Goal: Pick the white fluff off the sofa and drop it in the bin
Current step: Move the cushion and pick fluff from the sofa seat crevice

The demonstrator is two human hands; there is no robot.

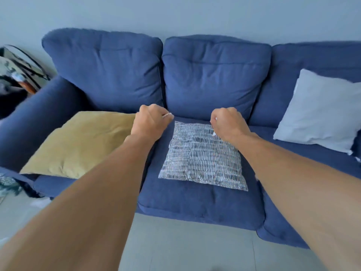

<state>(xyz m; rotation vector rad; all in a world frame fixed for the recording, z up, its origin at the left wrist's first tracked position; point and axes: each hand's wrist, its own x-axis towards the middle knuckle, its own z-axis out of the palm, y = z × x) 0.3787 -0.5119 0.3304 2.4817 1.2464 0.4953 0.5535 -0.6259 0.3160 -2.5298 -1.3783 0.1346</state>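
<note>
Currently | left hand (151,122): fingers curled, pinching fluff (168,115) | right hand (227,122): likewise, wisp (214,133) dangling under fingers | risk: loose wisp drops onto cushion (203,159); bin unseen

No legible text in view.
No words, numbers, brands or signs can be read; the patterned cushion (203,153) on the sofa (195,208) is marked only with short dashes, and the blurred clutter (17,75) at the left edge may carry print, but none can be made out.
</note>
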